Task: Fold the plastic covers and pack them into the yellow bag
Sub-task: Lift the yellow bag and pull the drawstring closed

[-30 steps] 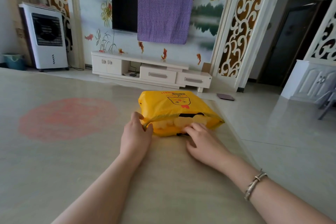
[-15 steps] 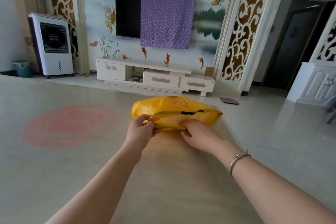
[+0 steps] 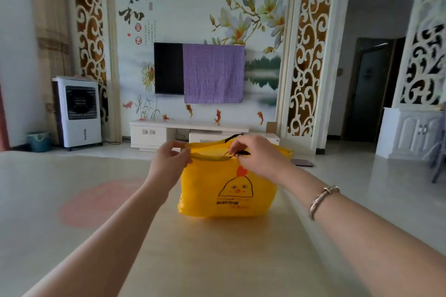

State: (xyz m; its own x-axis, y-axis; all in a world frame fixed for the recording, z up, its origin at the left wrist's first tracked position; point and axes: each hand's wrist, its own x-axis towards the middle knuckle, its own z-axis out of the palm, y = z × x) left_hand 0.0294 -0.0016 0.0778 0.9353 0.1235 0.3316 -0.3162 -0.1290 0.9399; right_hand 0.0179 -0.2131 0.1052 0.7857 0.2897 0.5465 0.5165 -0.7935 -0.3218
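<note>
Yellow bag (image 3: 226, 190) upright beneath both grips

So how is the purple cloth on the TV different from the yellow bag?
The purple cloth hangs flat over the TV on the wall; the yellow bag stands puffed up on the table. The cloth has a tiny dotted pattern; the bag shows a chick picture. Nobody touches the cloth; both hands pinch the bag's top.

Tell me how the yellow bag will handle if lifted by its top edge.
Probably floppy: the yellow bag is thin plastic, bulging and creased. Likely light, as the left hand and right hand only pinch its rim. May slump if released.
</note>
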